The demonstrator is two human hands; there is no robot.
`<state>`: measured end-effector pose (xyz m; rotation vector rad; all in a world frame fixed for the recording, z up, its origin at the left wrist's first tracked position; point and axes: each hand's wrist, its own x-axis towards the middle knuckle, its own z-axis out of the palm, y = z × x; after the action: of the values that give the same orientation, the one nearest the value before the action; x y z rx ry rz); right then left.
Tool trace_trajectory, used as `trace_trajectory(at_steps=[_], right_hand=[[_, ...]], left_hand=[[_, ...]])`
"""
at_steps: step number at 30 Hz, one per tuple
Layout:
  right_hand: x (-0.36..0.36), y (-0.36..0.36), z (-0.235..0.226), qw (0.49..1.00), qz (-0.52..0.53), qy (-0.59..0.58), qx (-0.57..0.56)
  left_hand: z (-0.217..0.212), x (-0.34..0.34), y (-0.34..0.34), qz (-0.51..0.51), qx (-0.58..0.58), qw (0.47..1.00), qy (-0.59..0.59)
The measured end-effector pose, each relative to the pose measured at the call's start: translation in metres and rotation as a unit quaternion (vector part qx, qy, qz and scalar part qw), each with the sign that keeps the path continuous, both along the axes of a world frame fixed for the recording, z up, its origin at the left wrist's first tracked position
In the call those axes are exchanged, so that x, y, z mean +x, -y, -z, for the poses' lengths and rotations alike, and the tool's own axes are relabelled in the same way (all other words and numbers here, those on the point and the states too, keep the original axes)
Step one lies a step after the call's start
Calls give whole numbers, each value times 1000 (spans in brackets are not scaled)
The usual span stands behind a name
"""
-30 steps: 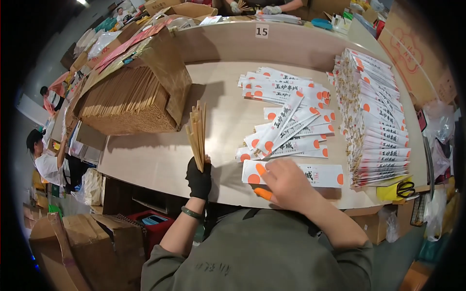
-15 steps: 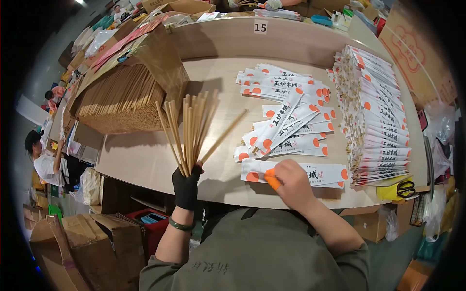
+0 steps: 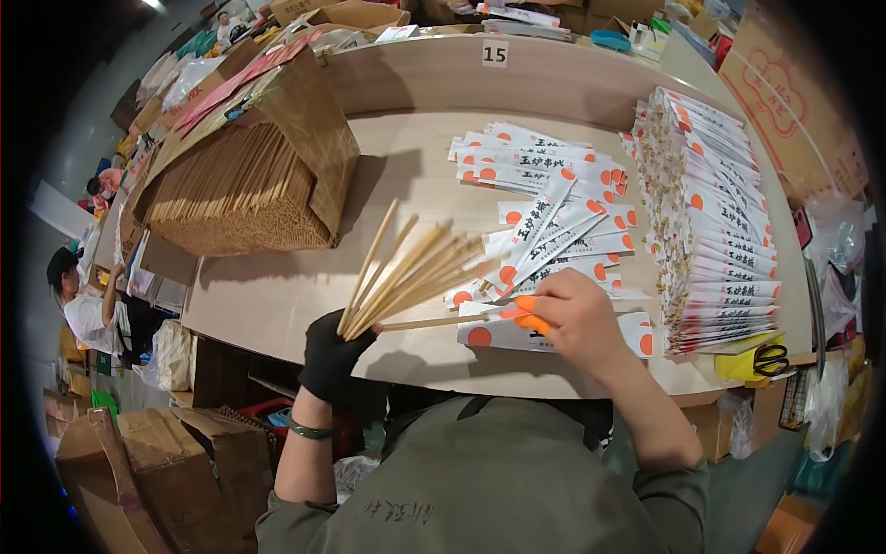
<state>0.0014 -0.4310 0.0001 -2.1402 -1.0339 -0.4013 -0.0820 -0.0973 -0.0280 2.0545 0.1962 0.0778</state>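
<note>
My left hand (image 3: 334,358), in a black glove, is closed around the lower ends of a fanned bunch of wooden chopsticks (image 3: 415,268), blurred at their tips. From that hand a low chopstick (image 3: 425,324) reaches right, to the left end of a white paper sleeve (image 3: 480,336) with orange dots. My right hand (image 3: 583,325), wearing orange finger covers, pinches the sleeve near that end; how far the chopstick goes inside is hard to see. Just beyond lie several overlapping paper sleeves (image 3: 544,222).
A cardboard box (image 3: 318,138) packed with chopsticks (image 3: 231,185) stands at the left of the table. Along the right lies a tall stack of sleeved chopsticks (image 3: 720,222), with black-handled scissors (image 3: 771,360) at its near end. A low partition (image 3: 415,78) closes the back.
My left hand has tilted the bunch rightward and lower, bringing one chopstick to the sleeve. My right hand has moved slightly right and up, lifting the sleeve's edge.
</note>
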Motion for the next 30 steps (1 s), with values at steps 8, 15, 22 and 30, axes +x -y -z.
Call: trace_trajectory(at_steps=[8, 15, 22, 30], right_hand=[[-5, -46, -10, 993, 7, 102, -56], [-41, -21, 36, 984, -31, 114, -133], [-40, -17, 37, 1000, 20, 10, -3], [-14, -4, 0, 910, 120, -359, 166]], left_hand=[[6, 34, 84, -36, -296, 950, 89], [18, 25, 54, -173, -130, 975, 41], [23, 9, 36, -167, -95, 981, 31], [7, -7, 15, -122, -143, 982, -13]])
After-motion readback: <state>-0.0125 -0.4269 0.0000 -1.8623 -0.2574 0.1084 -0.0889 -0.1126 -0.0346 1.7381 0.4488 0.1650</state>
